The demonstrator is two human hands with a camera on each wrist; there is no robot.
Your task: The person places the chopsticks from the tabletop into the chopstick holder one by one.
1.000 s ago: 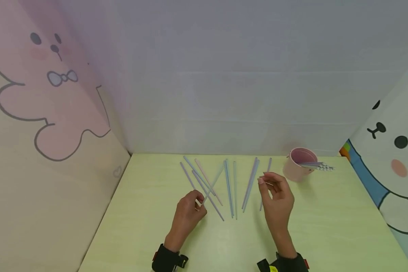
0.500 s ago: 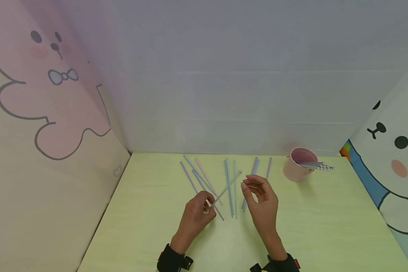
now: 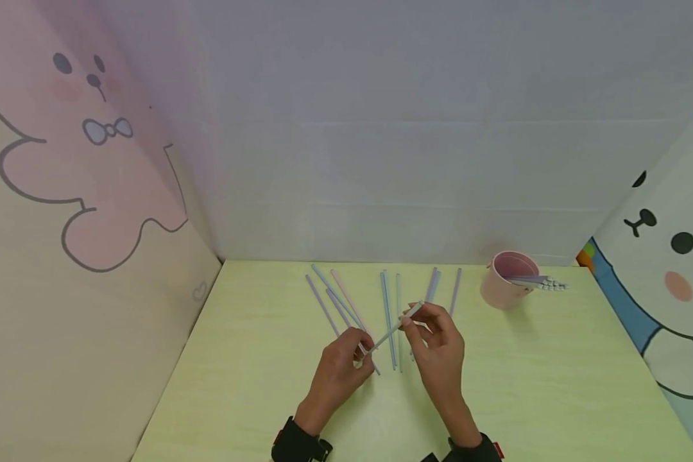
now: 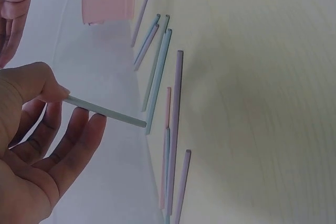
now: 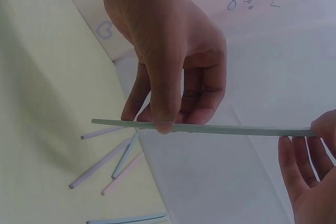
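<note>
A thin pale green straw [image 3: 389, 333] is held slantwise above the table between both hands. My left hand [image 3: 339, 372] pinches it near its lower end, thumb on one side and fingertips on the other, as the right wrist view shows. At the upper end, the thumb and fingers of my right hand [image 3: 440, 353] pinch the same straw. Beneath the hands lie several pastel straws: a pink straw [image 3: 346, 289], blue straws [image 3: 386, 308] and purple straws [image 3: 455, 292]. Some of these are partly hidden behind the hands.
A pink bucket [image 3: 502, 292] stands at the back right of the pale yellow table [image 3: 554, 385]. A bundle of straws [image 3: 545, 282] leans out over its right rim. A plain wall sheet [image 3: 352, 160] rises behind the table, with cartoon-printed sheets on both sides.
My left hand has carried the green straw rightward, off the other straws. My right hand has moved left and now pinches the straw's upper end; half a second ago it was apart from it.
</note>
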